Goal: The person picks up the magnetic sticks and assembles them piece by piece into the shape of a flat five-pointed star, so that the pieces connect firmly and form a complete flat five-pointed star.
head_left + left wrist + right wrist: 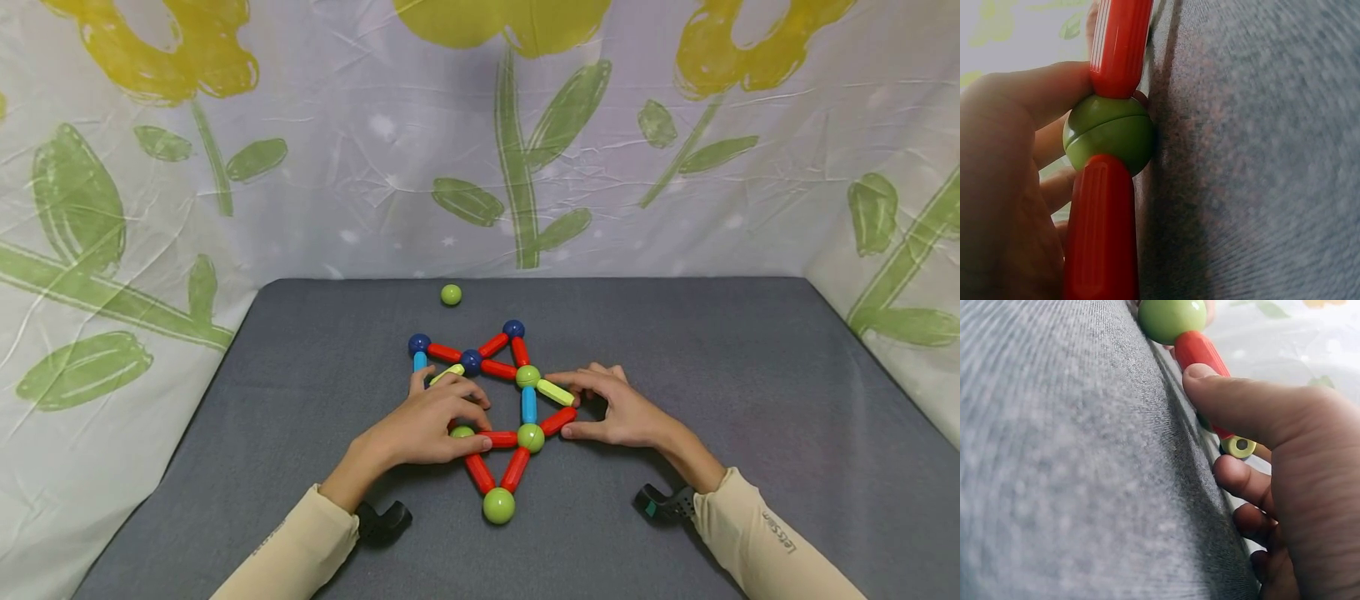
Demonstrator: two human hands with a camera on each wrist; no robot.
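A flat figure of magnetic rods and balls lies on the grey surface in the head view. My left hand (438, 421) bends over its left side, thumb on a red magnetic rod (501, 439) beside a green ball (1110, 134); its other fingers are partly hidden behind that ball. On the right side, my right hand (618, 410) has its thumb against another red magnetic rod (1200, 353) and its index finger at a yellow magnetic rod (557, 392). These two rods slant toward each other from two green balls, joined by a blue rod (529, 406).
A loose green ball (451, 294) lies near the far edge. Dark blue balls (513, 329) and red rods form the figure's far part; a green ball (498, 506) marks its near tip. A printed flower cloth (337, 167) hangs behind the grey table (750, 375).
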